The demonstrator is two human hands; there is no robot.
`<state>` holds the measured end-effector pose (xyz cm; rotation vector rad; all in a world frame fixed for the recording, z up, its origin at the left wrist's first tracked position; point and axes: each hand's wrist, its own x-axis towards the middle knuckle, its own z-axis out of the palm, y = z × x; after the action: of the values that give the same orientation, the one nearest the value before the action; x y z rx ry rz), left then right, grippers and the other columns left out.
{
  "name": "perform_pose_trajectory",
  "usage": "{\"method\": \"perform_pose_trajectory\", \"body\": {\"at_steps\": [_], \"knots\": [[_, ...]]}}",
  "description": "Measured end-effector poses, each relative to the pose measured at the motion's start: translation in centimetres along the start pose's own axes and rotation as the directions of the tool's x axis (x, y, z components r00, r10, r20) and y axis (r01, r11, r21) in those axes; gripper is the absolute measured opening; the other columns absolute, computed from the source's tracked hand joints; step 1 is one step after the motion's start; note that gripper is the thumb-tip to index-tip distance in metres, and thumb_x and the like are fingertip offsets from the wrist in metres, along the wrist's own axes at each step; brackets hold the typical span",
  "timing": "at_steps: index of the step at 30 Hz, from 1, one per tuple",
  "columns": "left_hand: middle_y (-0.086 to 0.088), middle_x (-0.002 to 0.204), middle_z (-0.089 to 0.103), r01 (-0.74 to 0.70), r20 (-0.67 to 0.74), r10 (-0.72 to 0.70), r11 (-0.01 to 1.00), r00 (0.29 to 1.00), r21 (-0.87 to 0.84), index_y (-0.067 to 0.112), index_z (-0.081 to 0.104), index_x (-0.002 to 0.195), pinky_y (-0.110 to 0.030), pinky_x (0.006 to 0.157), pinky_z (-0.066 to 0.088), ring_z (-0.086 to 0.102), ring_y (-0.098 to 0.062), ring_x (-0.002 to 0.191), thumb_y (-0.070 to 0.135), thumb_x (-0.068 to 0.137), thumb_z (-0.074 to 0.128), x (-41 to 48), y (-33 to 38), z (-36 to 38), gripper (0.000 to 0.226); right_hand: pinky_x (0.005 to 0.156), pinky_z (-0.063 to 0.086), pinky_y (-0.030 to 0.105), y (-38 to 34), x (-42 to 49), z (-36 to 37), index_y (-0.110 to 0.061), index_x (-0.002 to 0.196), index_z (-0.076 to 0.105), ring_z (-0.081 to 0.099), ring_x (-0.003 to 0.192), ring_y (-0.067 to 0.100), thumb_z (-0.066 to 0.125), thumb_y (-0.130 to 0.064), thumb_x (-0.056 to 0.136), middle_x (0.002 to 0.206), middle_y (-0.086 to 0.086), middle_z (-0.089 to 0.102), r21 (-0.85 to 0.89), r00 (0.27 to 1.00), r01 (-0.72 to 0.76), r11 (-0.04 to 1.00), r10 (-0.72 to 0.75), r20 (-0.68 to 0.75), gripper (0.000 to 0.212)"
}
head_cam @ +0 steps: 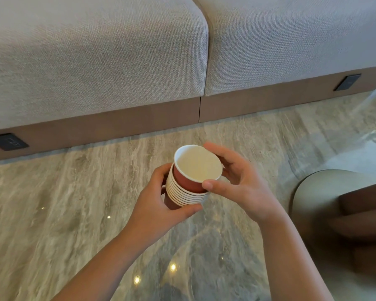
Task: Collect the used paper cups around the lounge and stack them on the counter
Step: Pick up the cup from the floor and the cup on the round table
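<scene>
Stands before a long grey woven-fabric sofa on a pale veined marble floor. Clasps, mid-air over that floor, a nested stack of white-rimmed paper cups in the left grip, curled around its side for support. Pinches one red paper cup by the rim in the right grip, apparently seating it into the stack.

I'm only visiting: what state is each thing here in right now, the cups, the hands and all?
top cup: mouth up, empty, partly nested in the stack, not fully pushed down.
stack of cups: nested together, held in the air above the floor.
left hand: grips the stack of cups from the side.
right hand: holds the top cup at its rim between thumb and fingers.
</scene>
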<state>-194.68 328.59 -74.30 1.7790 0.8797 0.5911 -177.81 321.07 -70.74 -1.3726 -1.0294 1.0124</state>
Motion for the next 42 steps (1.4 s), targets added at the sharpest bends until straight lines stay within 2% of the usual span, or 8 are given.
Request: {"method": "perform_pose_trajectory", "body": {"at_steps": [16,19,22,24,28,34,38,42], "knots": [[0.032,0.110,0.056,0.022,-0.054,-0.025,0.998,0.998,-0.056,0.064,0.043,0.104,-0.015,0.076,0.051,0.057,0.005,0.103,0.054,0.043,0.081,-0.2,-0.5,-0.3,0.073,0.091,0.048,0.031,0.7,0.5,0.3,-0.029,0.122,0.049,0.055,0.109,0.008,0.075,-0.033,0.060,0.120,-0.002,0.057,-0.089,0.993,-0.037,0.995,0.047,0.108,0.067],[0.030,0.110,0.058,0.028,-0.096,-0.039,0.993,0.995,-0.117,0.062,0.045,0.105,-0.013,0.080,0.050,0.059,0.004,0.103,0.049,0.045,0.082,0.2,-0.3,-0.1,0.072,0.094,0.048,0.038,0.5,0.6,1.1,-0.029,0.119,0.052,0.056,0.110,0.013,0.077,-0.032,0.064,0.119,-0.002,0.059,-0.032,1.000,-0.018,0.999,0.018,0.021,0.060],[0.029,0.108,0.060,0.063,-0.200,-0.103,0.978,0.974,-0.199,0.059,0.049,0.103,-0.013,0.080,0.050,0.060,0.003,0.101,0.044,0.045,0.083,0.5,1.1,-1.1,0.069,0.095,0.045,0.044,-1.1,0.7,3.1,-0.031,0.116,0.054,0.056,0.111,0.013,0.065,-0.040,0.072,0.119,-0.001,0.060,0.025,0.980,0.032,0.999,-0.026,-0.199,0.046],[0.027,0.107,0.061,0.100,-0.286,-0.169,0.966,0.943,-0.239,0.058,0.050,0.101,-0.020,0.081,0.052,0.060,0.001,0.103,0.045,0.043,0.083,0.4,2.5,-2.6,0.068,0.094,0.044,0.032,-2.8,0.7,4.3,-0.038,0.115,0.050,0.054,0.111,0.005,0.056,-0.044,0.077,0.118,-0.009,0.059,-0.103,0.941,0.028,0.994,-0.061,-0.332,0.039],[0.024,0.105,0.061,0.194,-0.380,-0.297,0.938,0.876,-0.286,0.055,0.049,0.101,-0.025,0.081,0.050,0.060,0.000,0.100,0.047,0.042,0.082,-0.8,6.8,-5.9,0.067,0.090,0.037,0.006,-7.5,0.3,4.7,-0.034,0.119,0.049,0.050,0.111,-0.004,0.054,-0.041,0.083,0.116,-0.016,0.057,-0.314,0.928,-0.073,0.947,-0.051,-0.369,0.036],[0.008,0.117,0.060,0.287,-0.348,-0.398,0.900,0.849,-0.329,0.032,0.048,0.118,-0.036,0.089,0.051,0.060,-0.008,0.106,0.032,0.049,0.087,-2.6,15.7,-10.7,0.079,0.088,0.024,-0.004,-17.6,-0.4,5.6,-0.024,0.121,0.052,0.045,0.107,-0.009,0.047,-0.044,0.086,0.117,-0.015,0.052,-0.507,0.951,-0.196,0.840,0.037,-0.307,0.041],[0.011,0.112,0.061,0.305,-0.324,-0.424,0.882,0.846,-0.359,0.043,0.050,0.105,-0.027,0.085,0.048,0.060,-0.004,0.103,0.044,0.044,0.081,-3.7,22.3,-14.6,0.068,0.087,0.028,0.003,-25.0,-0.8,6.8,-0.013,0.121,0.054,0.049,0.105,0.008,0.059,-0.024,0.086,0.113,-0.004,0.056,-0.636,0.975,-0.150,0.757,0.006,-0.224,0.037],[0.009,0.113,0.061,0.345,-0.277,-0.449,0.870,0.849,-0.353,0.045,0.049,0.104,-0.029,0.085,0.049,0.061,-0.004,0.101,0.037,0.047,0.083,-4.9,28.0,-18.5,0.066,0.087,0.033,0.018,-32.2,-0.9,7.0,-0.015,0.125,0.050,0.049,0.110,0.014,0.058,-0.028,0.087,0.118,0.000,0.058,-0.735,0.979,-0.166,0.657,0.021,-0.202,0.041]]}}
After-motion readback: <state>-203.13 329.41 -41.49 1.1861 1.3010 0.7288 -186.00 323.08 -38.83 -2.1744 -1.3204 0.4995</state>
